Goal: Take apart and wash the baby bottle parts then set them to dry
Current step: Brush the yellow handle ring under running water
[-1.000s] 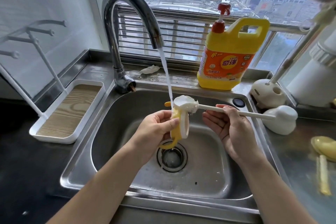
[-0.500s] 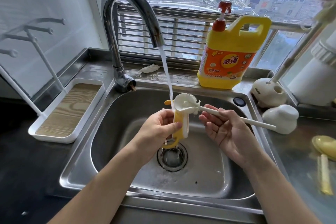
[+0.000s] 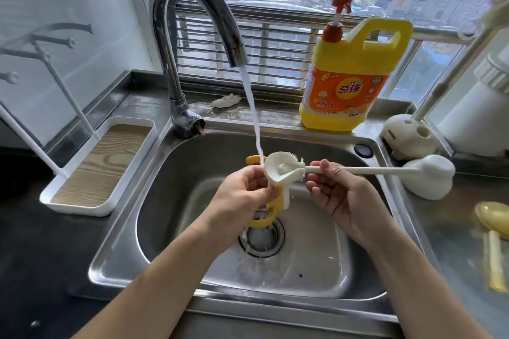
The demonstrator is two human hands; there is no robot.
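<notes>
Detergent jug: yellow with an orange label and a red pump, upright on the ledge ahead of you, right of centre.
Crumpled white wad: on the same ledge, to your left of the jug.
Window bars: horizontal, behind the ledge; city buildings beyond.
White stand: far right corner, a slanted pole rising from it.
Black round cap: on the steel rim, just beside that stand.
</notes>
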